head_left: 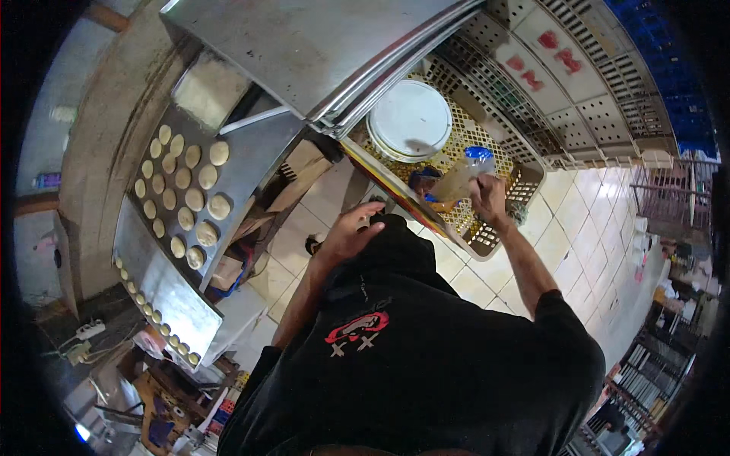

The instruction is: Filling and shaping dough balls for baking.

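Note:
My right hand (489, 199) reaches into a beige plastic crate (527, 185) with closed fingers. They are on a translucent, bag-like plastic packet (455, 181) that has a blue end; its contents are not clear. Beside the packet, toward the crate's near side, lies a small dark blue and orange package (426, 180). A round white lidded bucket (411, 118) stands on the crate's yellow mesh bottom. Away to the left, my left hand (352, 232) hovers before my body near the crate's edge, thumb and fingers apart, with nothing in it.
At left, flat round dough pieces (182, 178) sit in rows on a metal tray (251, 144). Another shiny tray (179, 304) carries smaller pieces along its edge. Stacked metal sheets (304, 45) jut out ahead of me. Tall beige crates (547, 68) stand behind the bucket, above the tiled floor (563, 220).

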A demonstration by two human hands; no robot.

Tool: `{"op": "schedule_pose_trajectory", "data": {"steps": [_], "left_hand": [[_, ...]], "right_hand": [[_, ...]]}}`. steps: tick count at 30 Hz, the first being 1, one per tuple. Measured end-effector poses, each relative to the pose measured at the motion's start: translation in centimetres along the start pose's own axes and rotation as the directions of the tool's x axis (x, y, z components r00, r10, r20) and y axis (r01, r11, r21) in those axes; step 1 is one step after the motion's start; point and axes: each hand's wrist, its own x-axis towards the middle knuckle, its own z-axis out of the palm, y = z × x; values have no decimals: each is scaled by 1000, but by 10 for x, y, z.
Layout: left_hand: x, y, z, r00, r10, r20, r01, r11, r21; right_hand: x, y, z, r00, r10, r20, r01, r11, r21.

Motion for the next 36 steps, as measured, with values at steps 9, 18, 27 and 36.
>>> {"op": "schedule_pose_trajectory", "data": {"steps": [9,18,27,36], "left_hand": [[-47,65,-55,998,29,-62,-43,970,-241],[-202,-22,-178,903,-145,-405,-95,851,-517],[-256,-54,-244,647,-509,-567,37,764,-644],[-248,-54,-355,671,-406,-620,-135,756,-641]], "right_hand": [[18,-250,68,979,-180,99,135,927,350],[86,-417,167,757,-360,545,200,922,332],[103,-461,313,449,-167,878,-103,966,237],[163,-516,361,523,-330,786,-314,783,537]]}}
